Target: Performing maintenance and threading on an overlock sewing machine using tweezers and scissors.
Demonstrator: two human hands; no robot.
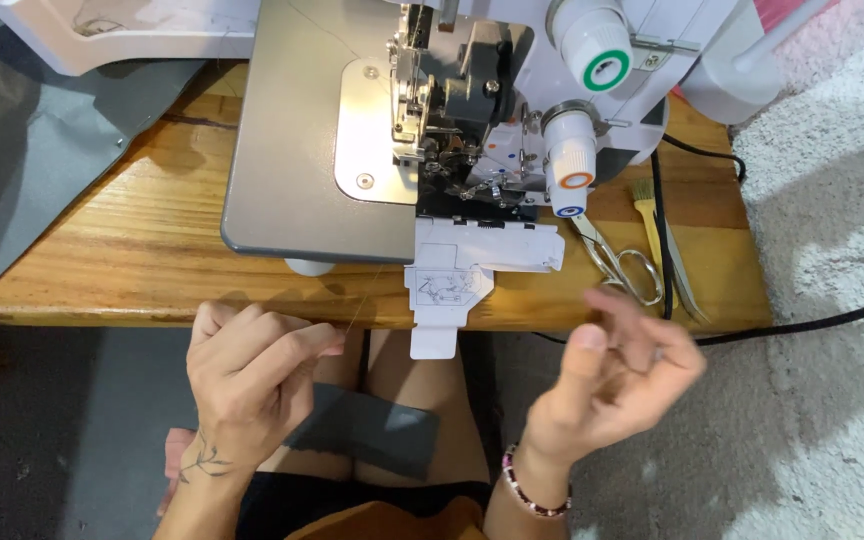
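Wooden tabletop [152,250] carries a white overlock sewing machine [472,120]. Left hand [252,375] pinches a fine thread [362,300] running up toward the machine, fingers curled closed. Right hand [617,375] blurred, fingers loosely half-open, nothing visibly held. Scissors [617,262] lie just right of the machine. Grey fabric strip [367,430] on the lap.

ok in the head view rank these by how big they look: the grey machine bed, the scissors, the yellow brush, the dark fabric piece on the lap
1. grey machine bed, clearly the largest
2. dark fabric piece; it lies nearer the camera, which may flatter it
3. scissors
4. yellow brush; partly hidden behind the black cable, so its place against the scissors is unsure
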